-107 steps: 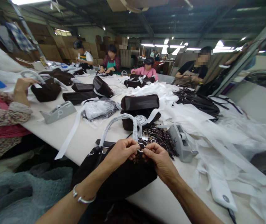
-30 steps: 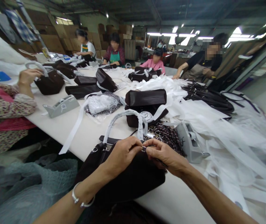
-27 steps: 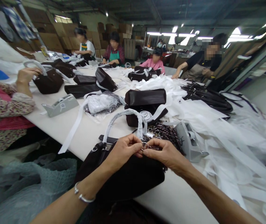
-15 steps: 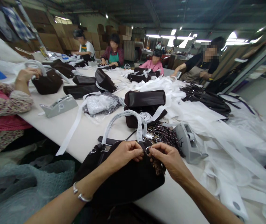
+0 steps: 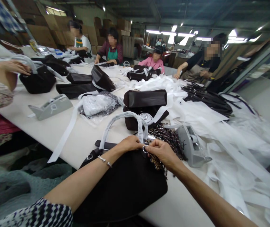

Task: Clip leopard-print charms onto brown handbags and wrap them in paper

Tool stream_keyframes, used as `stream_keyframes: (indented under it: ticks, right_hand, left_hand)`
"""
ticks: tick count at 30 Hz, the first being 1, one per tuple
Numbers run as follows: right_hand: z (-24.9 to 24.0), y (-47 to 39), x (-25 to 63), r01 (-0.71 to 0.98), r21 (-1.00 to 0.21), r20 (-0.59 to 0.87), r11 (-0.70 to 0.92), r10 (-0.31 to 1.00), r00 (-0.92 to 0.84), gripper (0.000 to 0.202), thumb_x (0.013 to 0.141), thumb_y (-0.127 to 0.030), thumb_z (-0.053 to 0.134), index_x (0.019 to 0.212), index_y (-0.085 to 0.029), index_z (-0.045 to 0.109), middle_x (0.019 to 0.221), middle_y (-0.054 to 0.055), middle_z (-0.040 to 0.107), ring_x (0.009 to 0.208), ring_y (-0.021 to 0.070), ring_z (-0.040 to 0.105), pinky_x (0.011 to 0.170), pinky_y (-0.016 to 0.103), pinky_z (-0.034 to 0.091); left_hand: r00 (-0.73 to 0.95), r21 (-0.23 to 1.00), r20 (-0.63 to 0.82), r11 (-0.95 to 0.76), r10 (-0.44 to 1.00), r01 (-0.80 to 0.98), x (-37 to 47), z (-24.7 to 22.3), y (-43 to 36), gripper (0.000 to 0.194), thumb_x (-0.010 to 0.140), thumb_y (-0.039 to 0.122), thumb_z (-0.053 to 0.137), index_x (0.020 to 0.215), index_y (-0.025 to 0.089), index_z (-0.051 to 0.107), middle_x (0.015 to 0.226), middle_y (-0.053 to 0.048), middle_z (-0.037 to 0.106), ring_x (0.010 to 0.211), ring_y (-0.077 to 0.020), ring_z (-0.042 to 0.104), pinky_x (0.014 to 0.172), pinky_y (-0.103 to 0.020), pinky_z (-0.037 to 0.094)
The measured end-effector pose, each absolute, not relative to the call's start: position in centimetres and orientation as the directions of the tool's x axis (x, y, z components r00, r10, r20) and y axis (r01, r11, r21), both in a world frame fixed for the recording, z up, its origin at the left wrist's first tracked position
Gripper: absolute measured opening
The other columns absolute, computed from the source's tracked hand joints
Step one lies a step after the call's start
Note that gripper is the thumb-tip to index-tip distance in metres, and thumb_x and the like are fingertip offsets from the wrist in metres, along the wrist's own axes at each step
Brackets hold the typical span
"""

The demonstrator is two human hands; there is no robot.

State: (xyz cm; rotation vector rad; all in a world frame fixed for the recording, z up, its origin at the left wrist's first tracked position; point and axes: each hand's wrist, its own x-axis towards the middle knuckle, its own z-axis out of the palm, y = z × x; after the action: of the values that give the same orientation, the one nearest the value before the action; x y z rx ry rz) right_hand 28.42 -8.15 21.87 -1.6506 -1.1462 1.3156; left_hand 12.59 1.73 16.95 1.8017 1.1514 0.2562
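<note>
A dark handbag (image 5: pixel 125 186) lies at the table's near edge, its handle (image 5: pixel 111 126) wrapped in white and standing up. My left hand (image 5: pixel 130 144) is closed at the base of the handle, its fingertips by a metal ring (image 5: pixel 145 149); what they pinch is too small to tell. My right hand (image 5: pixel 160 152) pinches that ring from the right. A leopard-print piece (image 5: pixel 157 162) hangs beneath my right fingers, against the bag. Just behind lies a pile of patterned pieces with rings (image 5: pixel 170 138).
Grey tape dispensers stand at right (image 5: pixel 191 145) and left (image 5: pixel 51 107) on the white table (image 5: pixel 42 126). More dark bags (image 5: pixel 145 98) lie behind. White strips (image 5: pixel 210 126) cover the right side. A person's hand (image 5: pixel 11 67) holds a bag at left; other people sit farther back.
My left hand has come closer to the ring, and the ring has moved left to the handle base. The view has shifted slightly. At left, the other person's hand has moved left.
</note>
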Motion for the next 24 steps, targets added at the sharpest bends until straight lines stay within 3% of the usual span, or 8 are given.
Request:
stream_keyframes:
  ticks: [3, 7, 11, 18, 24]
  right_hand:
    - [21.7, -7.9, 28.1, 0.171, -0.919, -0.349, -0.356, 0.935, 0.071, 0.027, 0.067, -0.036, 0.075, 0.072, -0.019, 0.055, 0.057, -0.002, 0.063, 0.048, 0.0106, 0.052, 0.047, 0.022, 0.033]
    - [21.8, -7.6, 28.2, 0.133, -0.914, -0.374, -0.384, 0.923, 0.096, 0.023, 0.069, -0.032, 0.073, 0.077, -0.019, 0.055, 0.056, -0.003, 0.063, 0.049, 0.0111, 0.054, 0.049, 0.021, 0.036]
    - [21.8, -7.0, 28.3, 0.137, -0.915, -0.366, -0.380, 0.923, 0.118, 0.022, 0.069, -0.031, 0.071, 0.079, -0.019, 0.055, 0.055, -0.003, 0.063, 0.047, 0.0102, 0.052, 0.047, 0.020, 0.034]
    - [20.8, -5.9, 28.3, 0.230, -0.916, -0.291, -0.330, 0.938, 0.186, 0.017, 0.072, -0.031, 0.067, 0.075, -0.018, 0.057, 0.055, -0.001, 0.064, 0.049, 0.0112, 0.054, 0.047, 0.021, 0.035]
    - [19.7, -5.2, 28.4, 0.273, -0.909, -0.258, -0.314, 0.940, 0.222, 0.016, 0.072, -0.032, 0.065, 0.075, -0.018, 0.057, 0.057, -0.001, 0.064, 0.050, 0.0121, 0.055, 0.049, 0.022, 0.037]
  left_hand:
    - [0.551, 0.870, -0.314, 0.002, 0.773, 0.492, 12.9, 16.8, 2.2, 0.030, 0.068, 0.044, 0.068, 0.061, 0.016, 0.057, 0.049, 0.004, 0.050, 0.050, -0.0123, 0.049, 0.047, -0.022, 0.032]
    - [0.593, 0.935, -0.316, 0.137, 0.740, 0.327, 12.5, 17.7, 1.7, 0.034, 0.077, 0.049, 0.059, 0.083, 0.015, 0.056, 0.062, 0.001, 0.060, 0.053, -0.0126, 0.059, 0.049, -0.022, 0.046]
    - [0.583, 0.953, -0.300, 0.204, 0.755, 0.225, 11.9, 18.5, 0.7, 0.035, 0.078, 0.047, 0.063, 0.087, 0.015, 0.054, 0.061, 0.001, 0.061, 0.050, -0.0110, 0.061, 0.051, -0.022, 0.052]
    - [0.537, 0.981, -0.191, 0.143, 0.822, 0.129, 11.8, 18.2, -0.1, 0.016, 0.085, 0.030, 0.058, 0.091, 0.015, 0.056, 0.060, 0.003, 0.060, 0.051, -0.0114, 0.063, 0.050, -0.021, 0.054]
    - [0.543, 0.982, -0.184, 0.127, 0.819, 0.141, 11.6, 18.3, -0.1, 0.015, 0.086, 0.028, 0.055, 0.093, 0.014, 0.056, 0.060, 0.002, 0.061, 0.053, -0.0127, 0.065, 0.052, -0.023, 0.055]
